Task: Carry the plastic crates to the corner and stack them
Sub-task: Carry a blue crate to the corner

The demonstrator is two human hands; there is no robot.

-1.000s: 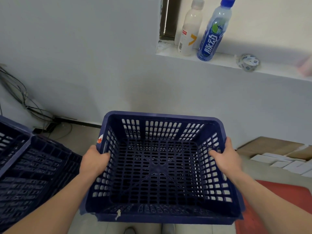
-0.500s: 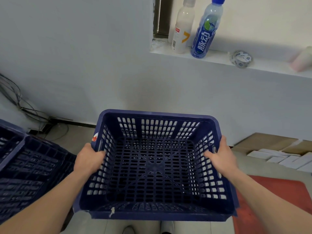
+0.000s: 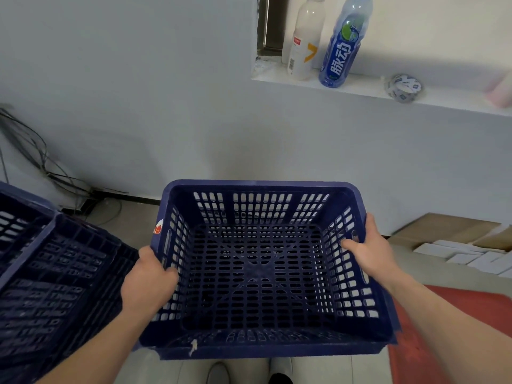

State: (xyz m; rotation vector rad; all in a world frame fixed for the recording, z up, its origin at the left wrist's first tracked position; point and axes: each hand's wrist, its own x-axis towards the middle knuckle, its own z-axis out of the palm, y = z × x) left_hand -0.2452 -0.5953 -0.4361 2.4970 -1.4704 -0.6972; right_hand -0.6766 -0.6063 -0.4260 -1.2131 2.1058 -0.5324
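Now, from the head view, the left hand (image 3: 148,281) and right hand (image 3: 370,252) grip the side rims of a blue crate (image 3: 260,273), held above the floor before a white wall (image 3: 138,92); more crates (image 3: 52,270) sit left.

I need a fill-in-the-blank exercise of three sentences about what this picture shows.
1. The left hand and right hand hold a dark ____ crate by its side walls.
2. Inside, this crate is ____.
3. On the ledge stand ____ bottles, beside a tape roll.
Missing words: blue; empty; two.
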